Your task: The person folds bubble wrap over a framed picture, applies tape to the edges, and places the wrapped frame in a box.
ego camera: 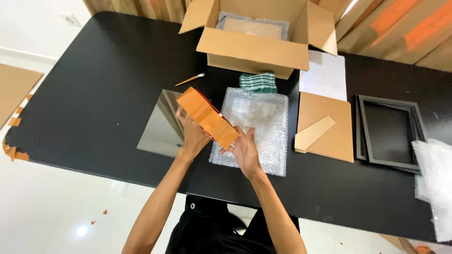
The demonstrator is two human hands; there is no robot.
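Here, an orange board point(207, 116) tilts above the black surface point(84, 94) — held at both ends. The left hand point(192, 132) has its fingers wrapped around the upper edge; the right hand point(244, 149) pinches the lower corner. Beneath lies bubble wrap point(256, 127), a mirror pane point(160, 124) beside it — a cardboard box point(254, 51) beyond.

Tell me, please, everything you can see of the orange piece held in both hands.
The orange piece is a flat, oblong board, like card, matte and plain, with a thin dark line along its upper edge. It is held tilted above the black table, slanting from upper left down to lower right. The left hand grips its near long edge; the right hand holds its lower right end. Beneath it lie a glass pane and a bubble wrap sheet.
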